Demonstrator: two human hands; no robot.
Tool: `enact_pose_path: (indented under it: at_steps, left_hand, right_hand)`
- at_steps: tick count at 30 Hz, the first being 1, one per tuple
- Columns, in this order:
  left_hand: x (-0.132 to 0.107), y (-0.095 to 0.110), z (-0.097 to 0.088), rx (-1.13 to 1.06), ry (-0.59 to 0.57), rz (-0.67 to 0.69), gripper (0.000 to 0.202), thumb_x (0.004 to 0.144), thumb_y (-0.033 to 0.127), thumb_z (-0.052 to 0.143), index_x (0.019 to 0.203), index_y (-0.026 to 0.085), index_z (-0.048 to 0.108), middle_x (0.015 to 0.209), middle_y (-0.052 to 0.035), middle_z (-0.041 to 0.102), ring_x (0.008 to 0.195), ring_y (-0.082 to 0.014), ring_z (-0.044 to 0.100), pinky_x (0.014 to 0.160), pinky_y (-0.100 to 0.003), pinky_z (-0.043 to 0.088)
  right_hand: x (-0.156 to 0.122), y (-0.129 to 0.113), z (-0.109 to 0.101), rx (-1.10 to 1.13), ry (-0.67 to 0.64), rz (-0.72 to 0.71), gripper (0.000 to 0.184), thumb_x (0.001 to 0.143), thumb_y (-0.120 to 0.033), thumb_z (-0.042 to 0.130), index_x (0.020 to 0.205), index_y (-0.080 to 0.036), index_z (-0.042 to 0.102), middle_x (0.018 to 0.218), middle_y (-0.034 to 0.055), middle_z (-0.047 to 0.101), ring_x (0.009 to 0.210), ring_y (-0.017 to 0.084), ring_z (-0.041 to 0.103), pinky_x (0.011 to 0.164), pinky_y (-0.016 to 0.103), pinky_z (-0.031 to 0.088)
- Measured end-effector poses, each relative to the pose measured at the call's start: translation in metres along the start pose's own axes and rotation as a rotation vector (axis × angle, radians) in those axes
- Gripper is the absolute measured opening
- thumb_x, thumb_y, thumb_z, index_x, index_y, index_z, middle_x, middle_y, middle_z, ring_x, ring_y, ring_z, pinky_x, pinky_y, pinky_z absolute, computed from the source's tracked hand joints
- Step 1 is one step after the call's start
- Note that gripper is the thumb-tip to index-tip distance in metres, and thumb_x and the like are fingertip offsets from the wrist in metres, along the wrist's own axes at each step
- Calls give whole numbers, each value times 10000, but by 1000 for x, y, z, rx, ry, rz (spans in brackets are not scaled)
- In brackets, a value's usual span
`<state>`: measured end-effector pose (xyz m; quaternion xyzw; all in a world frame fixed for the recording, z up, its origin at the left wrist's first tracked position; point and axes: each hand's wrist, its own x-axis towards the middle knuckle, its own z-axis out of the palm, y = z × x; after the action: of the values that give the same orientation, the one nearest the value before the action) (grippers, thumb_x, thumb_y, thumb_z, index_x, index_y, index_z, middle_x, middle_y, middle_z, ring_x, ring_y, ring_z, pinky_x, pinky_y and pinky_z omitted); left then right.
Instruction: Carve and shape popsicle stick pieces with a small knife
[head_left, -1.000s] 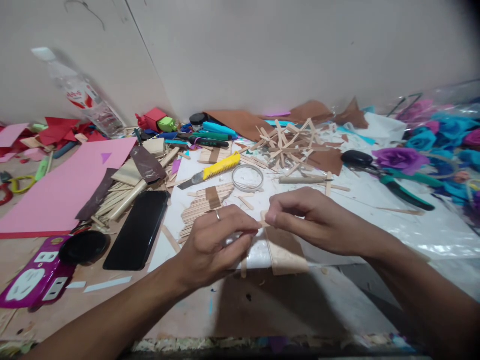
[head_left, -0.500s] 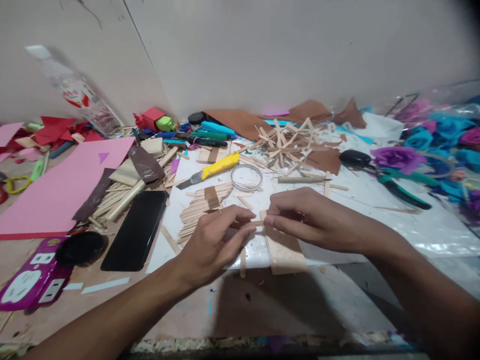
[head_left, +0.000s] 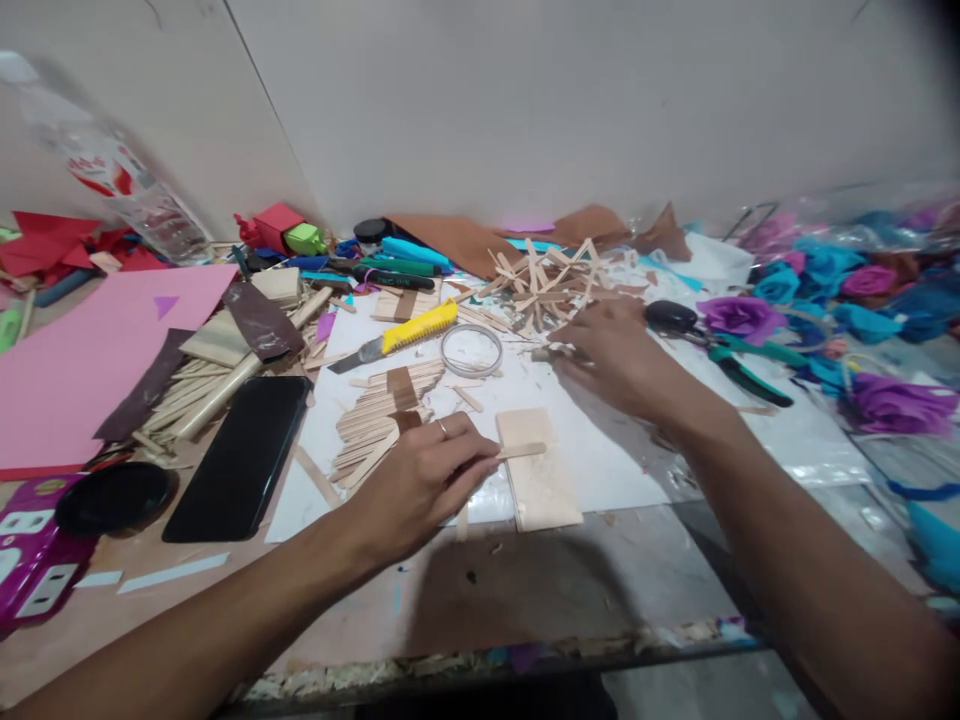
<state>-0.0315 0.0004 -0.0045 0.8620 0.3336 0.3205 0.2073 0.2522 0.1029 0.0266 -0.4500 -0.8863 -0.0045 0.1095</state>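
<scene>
My left hand [head_left: 442, 465] pinches a wooden craft stick [head_left: 523, 451] by one end. Its free end lies over a flat pale wooden block [head_left: 536, 490] on the white sheet. Farther back, my right hand [head_left: 611, 355] has its fingers closed round a thin tool with a wooden handle [head_left: 549, 354]; most of that tool is hidden under the hand. A stack of craft sticks [head_left: 375, 425] with a brown strip across it lies just beyond my left hand. Between the hands and the back are a roll of clear tape [head_left: 471, 350] and a yellow utility knife [head_left: 409, 330].
A loose heap of craft sticks [head_left: 551, 280] lies at the back. Pliers [head_left: 750, 370] and paper flowers [head_left: 817, 280] are on the right. A black phone [head_left: 238, 455], pink paper [head_left: 97, 350] and a purple power strip [head_left: 34, 540] are on the left. A plastic bottle [head_left: 142, 190] leans against the wall.
My right hand has let go of the craft stick and moved away and to the right, onto the wooden-handled tool. My left hand still holds the stick. The view has shifted slightly right.
</scene>
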Motion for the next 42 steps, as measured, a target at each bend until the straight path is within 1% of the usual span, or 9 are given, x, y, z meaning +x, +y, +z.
enact_pose_path:
  at_steps: [4, 8, 11, 13, 15, 18, 23, 30, 42]
  left_hand:
    - [1, 0, 0, -26, 2, -1, 153, 1019, 150, 609, 1114, 147, 730, 946, -61, 693, 850, -158, 653, 757, -290, 507]
    - [2, -1, 1, -39, 24, -1, 147, 1007, 142, 627, 1099, 142, 741, 916, -57, 713, 831, -157, 661, 731, -285, 505]
    - [3, -1, 3, -43, 23, 3, 151, 1003, 136, 632, 1096, 133, 751, 923, -63, 724, 836, -155, 670, 746, -283, 509]
    - [4, -1, 4, -44, 20, 20, 165, 1000, 135, 638, 1111, 130, 760, 922, -64, 717, 824, -149, 668, 734, -272, 507]
    - [7, -1, 5, -40, 7, 41, 176, 998, 133, 643, 1121, 134, 769, 922, -65, 709, 808, -142, 668, 714, -259, 505]
    - [10, -1, 6, -30, -19, 56, 178, 998, 128, 643, 1122, 135, 770, 938, -70, 719, 802, -140, 677, 702, -251, 510]
    - [11, -2, 8, -45, 0, 54, 134, 983, 132, 672, 1087, 143, 755, 961, -63, 762, 851, -144, 715, 710, -228, 534]
    - [12, -4, 9, -61, -9, 61, 88, 983, 122, 667, 990, 155, 749, 918, -51, 748, 812, -132, 704, 704, -228, 537]
    - [10, -3, 8, -111, -31, 65, 123, 1003, 134, 637, 1056, 152, 746, 951, -68, 718, 827, -146, 683, 695, -249, 528]
  right_hand:
    - [-2, -11, 8, -72, 60, 69, 206, 1011, -265, 576, 943, -203, 761, 1084, 160, 703, 1166, 435, 503, 918, 602, 369]
    - [-4, -30, -13, -10, 248, 85, 143, 992, -268, 613, 897, -191, 686, 1123, 167, 664, 1162, 418, 486, 947, 598, 348]
    - [-2, -53, -28, 539, 417, 112, 67, 997, -283, 599, 961, -227, 600, 946, 75, 619, 1003, 278, 568, 937, 479, 423]
    - [-1, -69, -33, 1175, 355, 102, 83, 1003, -311, 570, 955, -246, 551, 930, 31, 568, 847, 197, 583, 796, 376, 487]
    - [-1, -83, -35, 1662, 217, 182, 45, 961, -280, 543, 943, -255, 511, 862, -17, 486, 597, 119, 437, 564, 293, 401]
    - [-3, -92, -33, 1938, 83, 193, 323, 1007, -442, 464, 763, -233, 426, 682, -52, 331, 473, 85, 196, 451, 259, 202]
    - [-3, -92, -22, 2012, 20, 74, 722, 965, -803, 362, 574, -205, 251, 472, -56, 150, 398, 82, 115, 404, 270, 161]
    - [-1, -102, -16, 1867, 80, 333, 819, 821, -980, 330, 455, -250, 274, 385, -52, 122, 379, 102, 111, 373, 274, 183]
    - [-5, -100, -8, 1985, -51, 149, 630, 862, -644, 580, 514, -249, 234, 402, -59, 169, 394, 99, 150, 403, 277, 211]
